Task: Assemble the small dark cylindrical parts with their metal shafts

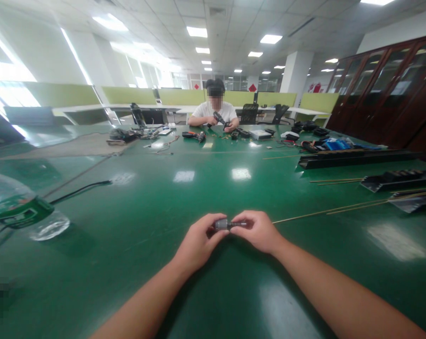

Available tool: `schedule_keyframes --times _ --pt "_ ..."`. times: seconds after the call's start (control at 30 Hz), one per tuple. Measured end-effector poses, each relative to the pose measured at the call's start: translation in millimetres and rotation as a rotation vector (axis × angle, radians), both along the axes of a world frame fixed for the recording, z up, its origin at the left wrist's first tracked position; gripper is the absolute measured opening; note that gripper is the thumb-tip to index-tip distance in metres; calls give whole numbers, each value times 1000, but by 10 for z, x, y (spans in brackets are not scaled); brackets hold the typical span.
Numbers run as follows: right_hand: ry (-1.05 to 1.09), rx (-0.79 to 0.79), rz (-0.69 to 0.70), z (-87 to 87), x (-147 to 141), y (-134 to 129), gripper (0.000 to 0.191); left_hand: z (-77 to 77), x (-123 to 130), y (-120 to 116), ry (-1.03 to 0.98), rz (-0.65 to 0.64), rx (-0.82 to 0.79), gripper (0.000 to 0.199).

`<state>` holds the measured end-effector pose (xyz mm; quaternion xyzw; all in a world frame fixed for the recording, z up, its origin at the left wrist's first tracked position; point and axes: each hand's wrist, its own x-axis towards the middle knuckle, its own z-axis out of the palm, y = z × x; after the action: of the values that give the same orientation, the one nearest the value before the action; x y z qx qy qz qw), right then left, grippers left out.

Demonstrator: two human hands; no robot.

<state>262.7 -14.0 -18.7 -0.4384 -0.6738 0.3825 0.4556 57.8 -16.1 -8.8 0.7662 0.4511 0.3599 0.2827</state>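
Observation:
Over the near middle of the green table (145,207), my left hand (200,235) is closed around a short grey-and-black cylindrical part (221,224), thumb and fingers on either side of it. My right hand (258,230) pinches a thin dark rod-like piece (241,224) in line with the cylinder's right end. The two pieces meet between my fingertips; whether they are joined I cannot tell. Fingers hide parts of both.
A water bottle (20,207) lies at left near a black cable (82,190). Dark metal channels (354,159) and thin brass-coloured rods (305,215) extend from the right. Across the table, a person (215,110) holds a power drill (219,117); another drill (194,136) lies nearby.

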Motion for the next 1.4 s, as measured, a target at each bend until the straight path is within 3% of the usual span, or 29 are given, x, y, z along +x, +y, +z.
schedule_keyframes --times 1.4 --pt "-45 -75 -88 -63 30 35 19 15 2 16 -1 49 15 29"
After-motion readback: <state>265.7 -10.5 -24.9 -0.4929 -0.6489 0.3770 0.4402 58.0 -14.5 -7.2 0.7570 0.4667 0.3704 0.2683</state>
